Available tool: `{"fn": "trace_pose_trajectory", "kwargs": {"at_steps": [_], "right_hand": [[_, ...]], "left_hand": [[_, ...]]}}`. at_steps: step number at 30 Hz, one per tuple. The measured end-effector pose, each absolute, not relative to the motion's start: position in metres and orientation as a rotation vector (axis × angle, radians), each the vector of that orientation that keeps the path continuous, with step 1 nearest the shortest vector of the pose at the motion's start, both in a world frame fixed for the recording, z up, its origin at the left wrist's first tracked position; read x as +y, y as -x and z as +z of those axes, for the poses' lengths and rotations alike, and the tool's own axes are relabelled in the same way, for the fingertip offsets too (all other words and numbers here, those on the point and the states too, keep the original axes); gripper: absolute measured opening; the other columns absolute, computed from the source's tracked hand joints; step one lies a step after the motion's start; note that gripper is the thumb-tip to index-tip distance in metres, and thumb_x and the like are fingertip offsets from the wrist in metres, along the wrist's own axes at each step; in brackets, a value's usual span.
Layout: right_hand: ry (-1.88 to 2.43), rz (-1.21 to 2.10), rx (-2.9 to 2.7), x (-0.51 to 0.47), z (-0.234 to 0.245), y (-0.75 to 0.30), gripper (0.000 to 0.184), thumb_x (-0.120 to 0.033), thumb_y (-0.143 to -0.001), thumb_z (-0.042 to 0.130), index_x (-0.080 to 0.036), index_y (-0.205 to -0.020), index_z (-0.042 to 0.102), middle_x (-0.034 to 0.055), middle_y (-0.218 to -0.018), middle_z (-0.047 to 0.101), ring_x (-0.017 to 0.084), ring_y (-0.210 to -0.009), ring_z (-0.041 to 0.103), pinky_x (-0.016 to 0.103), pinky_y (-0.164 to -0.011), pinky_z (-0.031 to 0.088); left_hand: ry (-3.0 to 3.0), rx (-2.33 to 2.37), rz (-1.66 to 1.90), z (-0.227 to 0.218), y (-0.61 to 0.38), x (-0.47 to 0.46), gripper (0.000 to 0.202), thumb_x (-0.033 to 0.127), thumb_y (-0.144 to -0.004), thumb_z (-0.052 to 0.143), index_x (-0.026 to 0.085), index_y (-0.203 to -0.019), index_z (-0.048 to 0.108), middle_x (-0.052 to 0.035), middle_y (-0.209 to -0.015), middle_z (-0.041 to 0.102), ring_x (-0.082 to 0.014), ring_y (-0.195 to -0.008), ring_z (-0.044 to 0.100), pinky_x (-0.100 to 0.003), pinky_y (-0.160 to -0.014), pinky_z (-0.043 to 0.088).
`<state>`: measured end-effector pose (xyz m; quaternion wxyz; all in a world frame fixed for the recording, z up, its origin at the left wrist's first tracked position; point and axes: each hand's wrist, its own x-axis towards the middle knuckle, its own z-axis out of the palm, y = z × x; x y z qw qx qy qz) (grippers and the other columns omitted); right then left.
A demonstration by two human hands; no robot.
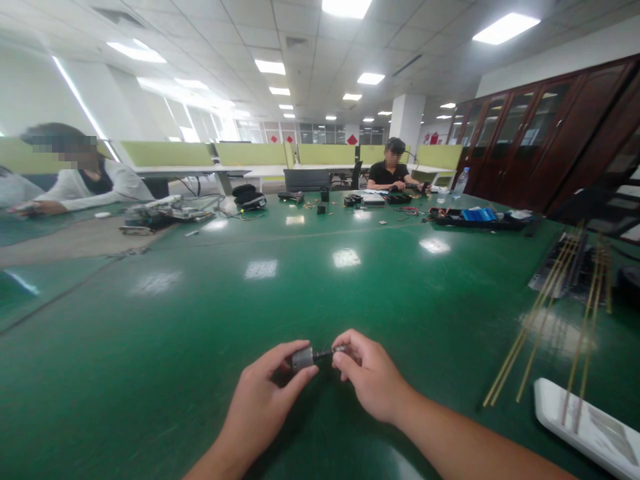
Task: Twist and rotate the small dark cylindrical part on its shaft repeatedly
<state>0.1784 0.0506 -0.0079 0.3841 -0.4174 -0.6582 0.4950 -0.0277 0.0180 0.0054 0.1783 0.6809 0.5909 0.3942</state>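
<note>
My left hand [260,397] is closed round a small grey metal cylinder [302,358], like a tiny motor, just above the green table [165,353]. A thin dark shaft sticks out of its right end. My right hand [367,377] pinches a small part [340,349] at the tip of that shaft with thumb and forefinger. Both hands meet near the table's front edge, low in the middle of the view.
Several thin brass rods [543,317] lie to the right, their ends over a white tray [587,427]. Tools, parts and a black tray [477,219] are spread at the far side. One person [393,173] sits across the table, another person [83,180] at the left.
</note>
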Motion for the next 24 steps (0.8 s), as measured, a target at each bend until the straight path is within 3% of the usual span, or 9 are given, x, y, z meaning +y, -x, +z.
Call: {"fn": "trace_pose_trajectory", "kwargs": {"at_steps": [24], "right_hand": [[1.055, 1.27, -1.611, 0.0529, -0.008, -0.1764, 0.011, -0.027, -0.089, 0.053, -0.018, -0.093, 0.058, 0.0, -0.074, 0.061, 0.013, -0.06, 0.056, 0.024, -0.057, 0.042]], "left_hand": [[-1.848, 1.683, 1.123, 0.0078, 0.0292, 0.0181, 0.036, 0.05, -0.078, 0.068, 0.03, -0.108, 0.068, 0.0003, -0.102, 0.069, -0.0209, -0.084, 0.063, -0.032, -0.079, 0.05]]}}
